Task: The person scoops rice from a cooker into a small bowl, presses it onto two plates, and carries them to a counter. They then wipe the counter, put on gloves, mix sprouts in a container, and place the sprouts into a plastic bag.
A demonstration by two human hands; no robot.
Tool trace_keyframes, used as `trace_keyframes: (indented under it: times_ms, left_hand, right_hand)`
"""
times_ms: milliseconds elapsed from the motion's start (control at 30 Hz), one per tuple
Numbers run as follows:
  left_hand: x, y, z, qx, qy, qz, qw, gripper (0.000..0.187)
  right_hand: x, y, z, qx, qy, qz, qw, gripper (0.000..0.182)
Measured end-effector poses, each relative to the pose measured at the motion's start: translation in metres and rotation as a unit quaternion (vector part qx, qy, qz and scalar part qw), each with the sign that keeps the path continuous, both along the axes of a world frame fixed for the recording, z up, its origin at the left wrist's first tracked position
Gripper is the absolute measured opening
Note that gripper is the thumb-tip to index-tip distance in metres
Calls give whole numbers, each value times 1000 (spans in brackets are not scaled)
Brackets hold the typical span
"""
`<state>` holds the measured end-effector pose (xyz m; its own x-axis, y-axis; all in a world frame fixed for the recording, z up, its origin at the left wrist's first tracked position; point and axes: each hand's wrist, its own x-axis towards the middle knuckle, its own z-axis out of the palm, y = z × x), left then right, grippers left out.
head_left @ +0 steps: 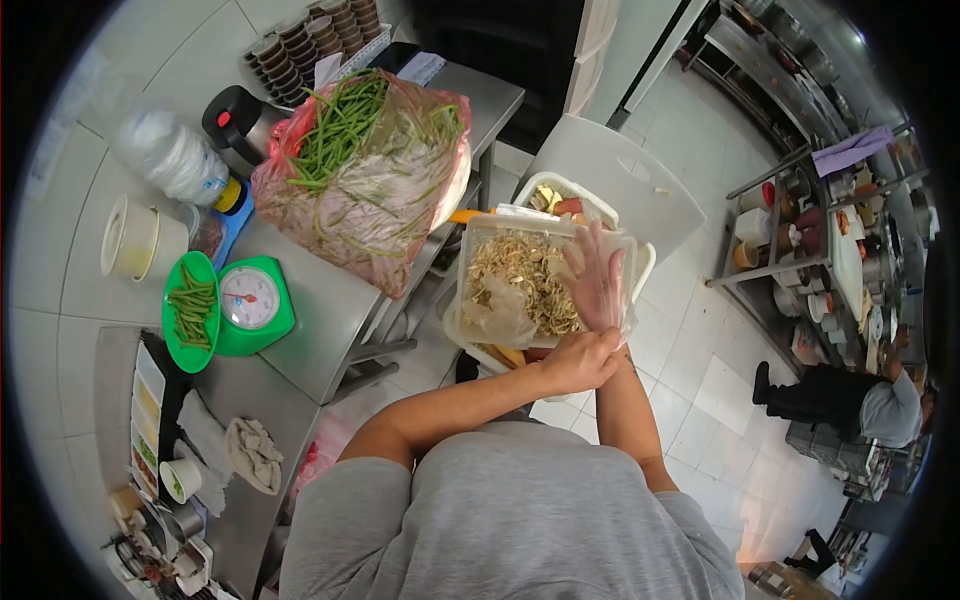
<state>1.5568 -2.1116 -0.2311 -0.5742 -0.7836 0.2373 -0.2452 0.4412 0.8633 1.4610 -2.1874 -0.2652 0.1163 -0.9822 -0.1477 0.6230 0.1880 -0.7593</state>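
Note:
My right hand (594, 278) is spread inside a clear plastic glove (618, 270), fingers pointing away from me. My bare left hand (583, 358) is closed at the right wrist, pinching the cuff of that glove. Both are at the right side of a translucent plastic tub (462, 290) of pale, stringy food (515, 258) that looks like bean sprouts. A crumpled piece of clear plastic (497, 315) lies on the food. Behind this tub is another white container (570, 187) with cut vegetable pieces.
Left, a steel counter (310, 345) bears a large pink plastic bag (370, 225) of green beans (345, 125), a green scale (262, 335) and a green bowl (180, 345) of beans. A grey chair (630, 165) stands behind the tubs. Another person (890, 405) is at the far right shelves.

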Motion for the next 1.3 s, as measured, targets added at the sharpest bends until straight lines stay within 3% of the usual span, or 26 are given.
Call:
trace_keyframes:
  times_ms: [67,167,267,367,433,500,567,633,767,967,1233,1300]
  left_hand:
    - [0,4,-1,10,-14,-36,999,18]
    - [-4,15,-6,23,-35,-77,996,18]
    - [1,19,-12,23,-48,-70,996,23]
    - [30,26,-11,-17,-55,1,998,27]
    - [56,19,-11,2,-192,123,974,25]
    - [80,6,-48,-11,-282,178,943,28]
    - [99,-9,-86,-3,-268,165,949,23]
    - [111,-25,-84,2,-237,156,959,19]
    - [119,-57,-29,3,-157,146,977,14]
    - [118,-91,-8,13,-105,79,991,14]
    - [108,-92,10,-103,-170,131,971,22]
    - [99,-86,15,-192,-155,162,956,26]
  right_hand:
    - [-5,0,1,-1,18,7,1000,79]
    - [-7,-9,-3,-56,145,14,988,75]
    - [-5,-2,-2,14,97,44,994,71]
    - [-7,10,6,56,155,7,986,69]
    - [-19,13,-1,62,178,6,982,64]
    - [-25,21,-11,73,225,40,971,60]
    - [-28,20,-17,74,299,100,946,57]
    - [-23,25,-14,52,339,127,931,55]
    - [-7,31,2,8,384,178,906,54]
    - [4,20,1,-19,476,169,863,29]
    - [-6,9,6,52,436,115,891,18]
    - [-6,8,8,67,418,102,900,18]
